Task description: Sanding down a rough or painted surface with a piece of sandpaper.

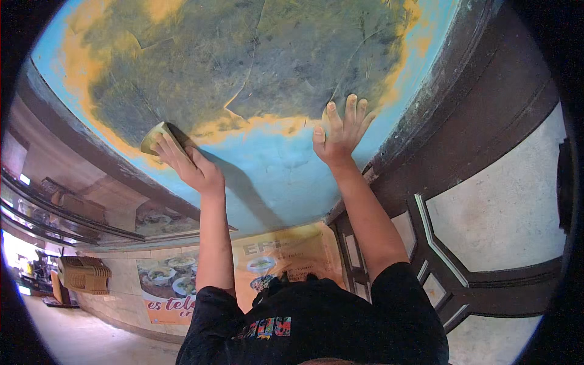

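Overhead is a painted ceiling panel [273,169], light blue with a large dark patch [205,73] edged in orange-yellow. Cracks or raised edges run across the dark patch. My left hand [196,171] grips a bent tan sheet [151,139], which looks like sandpaper, against the lower left border of the patch. Its shadow falls over the blue paint. My right hand [342,132] is raised to the patch's lower right border, fingers spread and palm towards the panel, holding nothing that I can see. Whether the palm presses on the panel is hidden.
Dark brown beams [461,114] border the panel, and a dark-framed lattice with pale panels [497,219] stands at right. Food posters with writing [166,283] hang on the wall below. At lower left are stacked brown plastic chairs [84,276] on a pale floor [105,340].
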